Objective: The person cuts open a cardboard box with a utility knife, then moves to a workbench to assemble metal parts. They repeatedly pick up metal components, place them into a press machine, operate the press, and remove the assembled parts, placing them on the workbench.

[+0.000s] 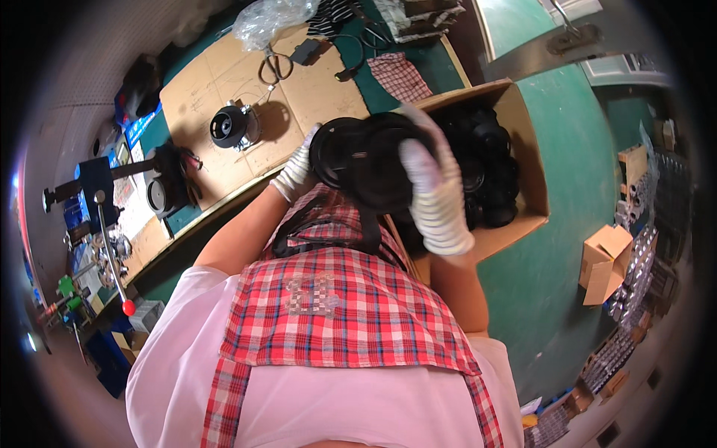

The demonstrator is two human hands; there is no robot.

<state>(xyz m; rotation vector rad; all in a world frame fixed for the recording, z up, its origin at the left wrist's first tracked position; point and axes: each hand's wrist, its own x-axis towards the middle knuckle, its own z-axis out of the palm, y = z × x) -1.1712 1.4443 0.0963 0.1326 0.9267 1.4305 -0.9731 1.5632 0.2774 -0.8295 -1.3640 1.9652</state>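
In striped work gloves, both of my hands are in front of my apron, at the near left side of the box. My left hand [298, 170] is closed on the left edge of a black round part [334, 154]. A larger black round part [382, 170] overlaps it on the right, gripped by my right hand [435, 196], which is slightly blurred. Whether the two parts touch, I cannot tell. Just to the right, an open cardboard box [532, 175] holds several similar black parts [489, 168].
Cardboard covers the left worktable, bearing a black and silver round assembly [233, 127], scissors [275, 69] and a plastic bag [272, 22]. A lever press [97, 187] stands at the left. Checked cloth [400, 77] lies behind the box; a small carton [603, 261] is far right.
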